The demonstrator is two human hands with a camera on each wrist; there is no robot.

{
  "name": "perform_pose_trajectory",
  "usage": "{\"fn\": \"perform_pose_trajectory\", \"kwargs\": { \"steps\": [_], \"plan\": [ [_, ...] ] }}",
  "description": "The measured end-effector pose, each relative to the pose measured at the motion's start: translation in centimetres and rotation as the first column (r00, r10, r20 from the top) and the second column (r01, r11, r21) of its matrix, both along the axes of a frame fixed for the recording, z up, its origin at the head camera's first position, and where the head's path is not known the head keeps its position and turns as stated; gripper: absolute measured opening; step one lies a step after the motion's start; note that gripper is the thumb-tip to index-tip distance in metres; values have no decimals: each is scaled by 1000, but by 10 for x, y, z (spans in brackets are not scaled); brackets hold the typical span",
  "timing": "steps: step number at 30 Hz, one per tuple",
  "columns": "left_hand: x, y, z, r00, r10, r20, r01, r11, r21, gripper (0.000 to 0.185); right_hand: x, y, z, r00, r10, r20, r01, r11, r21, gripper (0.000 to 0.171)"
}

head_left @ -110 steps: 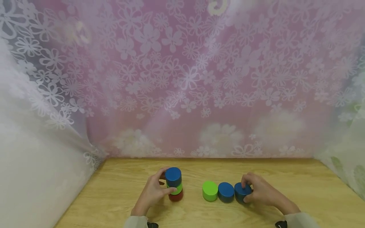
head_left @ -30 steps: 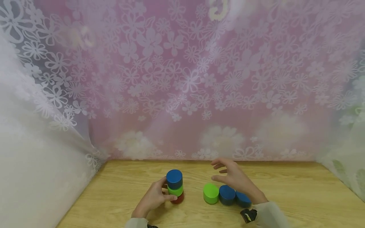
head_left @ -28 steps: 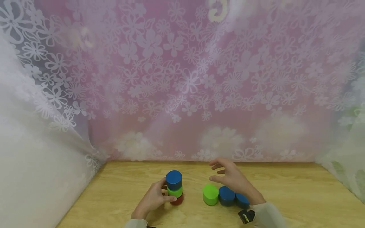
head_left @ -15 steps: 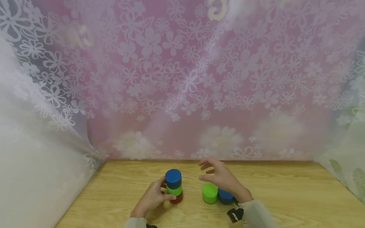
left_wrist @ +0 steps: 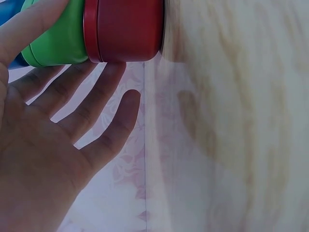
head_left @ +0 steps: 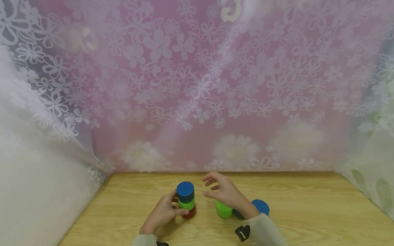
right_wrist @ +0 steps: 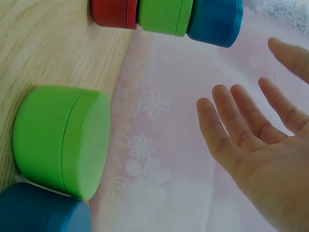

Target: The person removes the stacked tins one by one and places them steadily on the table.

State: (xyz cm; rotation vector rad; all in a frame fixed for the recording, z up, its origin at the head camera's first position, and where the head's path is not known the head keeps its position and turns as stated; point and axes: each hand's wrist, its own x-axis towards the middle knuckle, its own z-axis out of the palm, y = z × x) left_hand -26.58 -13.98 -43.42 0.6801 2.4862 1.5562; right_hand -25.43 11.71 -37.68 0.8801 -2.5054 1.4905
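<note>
My left hand (head_left: 164, 211) holds a stack of round lidded tins, its thumb on one side and its fingers round the other. A blue tin (head_left: 185, 191) tops the stack, a green tin (head_left: 186, 204) sits in the middle and a dark red tin (left_wrist: 128, 31) stands at the bottom on the table. My right hand (head_left: 227, 194) hovers empty to the right of the stack, its fingers spread and loosely bent. Below it stands another green tin (right_wrist: 60, 140), beside a blue tin (right_wrist: 46, 210) that the right forearm partly covers in the head view.
One more blue tin (head_left: 260, 207) shows at the right end of the row, partly behind the right sleeve (head_left: 263, 230). The wooden table (head_left: 314, 212) ends at a pink flowered cloth (head_left: 197, 102) at the back, with pale cloth (head_left: 34, 177) at the left.
My right hand has left the rightmost blue tin and moved left, empty, over the row towards the stack. The left hand stays on the stack.
</note>
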Motion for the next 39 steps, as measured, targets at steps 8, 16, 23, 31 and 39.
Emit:
{"fn": "perform_pose_trajectory", "kwargs": {
  "steps": [8,16,23,31,39],
  "plan": [
    [-1,0,-2,1000,-1,-21,1,1000,-20,68,1,-11,-1,1000,-3,-17,2,999,-46,28],
    [-3,-1,-2,1000,-3,5,3,1000,-11,68,-1,-24,-6,1000,2,-7,-3,996,-90,28],
    [-2,-1,-2,1000,-10,3,10,1000,0,68,-3,-31,-11,1000,-6,5,6,997,-80,33],
    [1,-6,-4,1000,-8,-13,8,1000,-3,70,-2,-42,-14,999,4,44,0,996,-84,40],
    [-2,-1,-2,999,-12,-47,10,999,-32,65,-1,-44,-16,1000,6,29,-5,999,-49,49]
  ]
}}
